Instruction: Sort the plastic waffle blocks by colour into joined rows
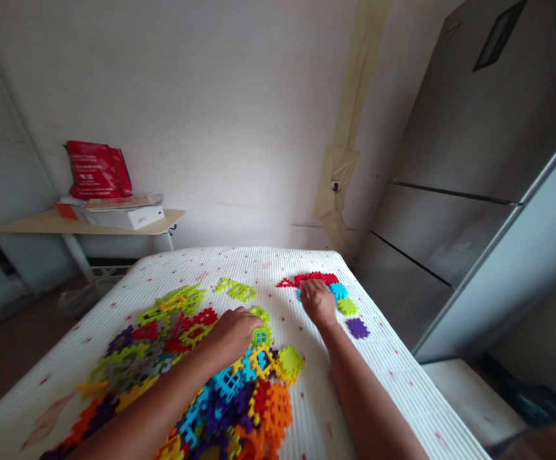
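Observation:
My left hand [234,333] is closed over the right side of a mixed pile of plastic interlocking building pieces, its fingertips at the edge of a lime-green frame piece [266,331]. Whatever is under its fingers is mostly hidden. Farther out to the right, my right hand [318,301] has its fingers curled down beside red toothed pieces [316,277]. A bit of blue shows at its left edge, and I cannot make out what it pinches. Just right of this hand lie a blue square [339,291], a lime-green square [347,306] and a purple square [357,328].
Loose lime-green pieces [242,292] lie toward the table's far side. The big pile [230,383] spreads over the left and near part of the ribbed white tablecloth [383,390]. A grey fridge [431,166] stands right; a side table [33,222] with a red bag [96,171] stands back left.

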`<state>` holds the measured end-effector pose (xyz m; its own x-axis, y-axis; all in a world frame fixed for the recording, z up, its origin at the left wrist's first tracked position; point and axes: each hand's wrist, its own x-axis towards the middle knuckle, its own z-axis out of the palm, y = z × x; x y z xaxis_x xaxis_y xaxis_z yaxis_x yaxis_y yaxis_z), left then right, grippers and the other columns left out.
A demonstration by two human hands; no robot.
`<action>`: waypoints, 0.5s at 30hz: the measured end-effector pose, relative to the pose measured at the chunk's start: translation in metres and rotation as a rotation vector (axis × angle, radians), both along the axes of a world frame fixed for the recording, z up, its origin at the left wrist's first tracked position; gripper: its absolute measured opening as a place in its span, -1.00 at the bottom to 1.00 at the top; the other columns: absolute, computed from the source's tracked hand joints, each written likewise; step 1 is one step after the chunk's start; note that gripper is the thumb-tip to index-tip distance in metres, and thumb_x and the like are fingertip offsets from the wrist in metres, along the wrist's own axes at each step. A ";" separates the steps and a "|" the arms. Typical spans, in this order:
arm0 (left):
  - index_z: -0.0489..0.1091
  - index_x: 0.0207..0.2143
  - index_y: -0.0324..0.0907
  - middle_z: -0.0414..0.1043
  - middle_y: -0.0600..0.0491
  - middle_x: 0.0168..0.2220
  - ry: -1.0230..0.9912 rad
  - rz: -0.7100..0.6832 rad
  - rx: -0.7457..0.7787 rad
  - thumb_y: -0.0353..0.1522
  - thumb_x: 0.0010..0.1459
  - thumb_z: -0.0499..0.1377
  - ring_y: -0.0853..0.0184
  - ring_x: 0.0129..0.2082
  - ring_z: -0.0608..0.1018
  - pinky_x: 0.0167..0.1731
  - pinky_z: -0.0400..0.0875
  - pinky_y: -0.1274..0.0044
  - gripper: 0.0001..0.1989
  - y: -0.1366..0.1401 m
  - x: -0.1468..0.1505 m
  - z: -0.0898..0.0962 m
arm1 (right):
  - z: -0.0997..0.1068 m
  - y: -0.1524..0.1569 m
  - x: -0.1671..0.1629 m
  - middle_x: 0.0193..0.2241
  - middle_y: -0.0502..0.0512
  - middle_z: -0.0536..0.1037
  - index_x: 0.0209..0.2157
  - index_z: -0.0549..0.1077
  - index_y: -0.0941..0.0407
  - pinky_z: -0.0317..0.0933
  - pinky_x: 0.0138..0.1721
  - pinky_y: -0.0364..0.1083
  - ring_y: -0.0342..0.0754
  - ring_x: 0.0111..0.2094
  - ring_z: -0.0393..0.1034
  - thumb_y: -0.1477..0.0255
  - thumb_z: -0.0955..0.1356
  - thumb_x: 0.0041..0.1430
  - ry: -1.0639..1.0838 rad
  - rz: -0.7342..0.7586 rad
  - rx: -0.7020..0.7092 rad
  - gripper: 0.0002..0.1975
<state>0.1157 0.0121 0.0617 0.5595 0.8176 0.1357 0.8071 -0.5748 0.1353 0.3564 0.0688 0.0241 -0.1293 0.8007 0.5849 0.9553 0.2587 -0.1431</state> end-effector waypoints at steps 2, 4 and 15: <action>0.49 -0.23 -0.10 0.53 -0.02 -0.28 0.070 0.050 -0.023 -0.59 0.03 -0.01 0.24 -0.23 0.52 -0.24 0.34 0.43 -0.62 0.006 0.009 -0.004 | -0.008 -0.002 -0.017 -0.32 0.11 0.53 -0.29 0.48 0.14 0.13 -0.26 -0.16 -0.06 -0.27 0.35 0.57 0.23 0.09 0.007 0.173 -0.131 -0.78; 0.49 -0.27 -0.14 0.52 -0.06 -0.29 0.133 0.090 -0.037 -0.61 0.02 -0.01 0.19 -0.20 0.51 -0.22 0.31 0.38 -0.64 0.010 0.011 -0.008 | -0.016 -0.004 -0.029 -0.30 0.08 0.55 -0.27 0.50 0.12 0.16 -0.26 -0.19 -0.09 -0.27 0.39 0.60 0.25 0.04 0.035 0.307 -0.277 -0.74; 0.44 -0.22 -0.15 0.42 -0.04 -0.12 0.239 0.150 -0.084 -0.46 0.06 0.10 0.14 -0.04 0.41 -0.12 0.29 0.26 -0.77 0.020 0.008 -0.020 | -0.009 -0.017 -0.059 -0.28 0.02 0.51 -0.25 0.53 0.08 0.17 -0.36 -0.19 -0.09 -0.33 0.38 0.41 0.42 -0.13 0.043 0.456 -0.636 -0.70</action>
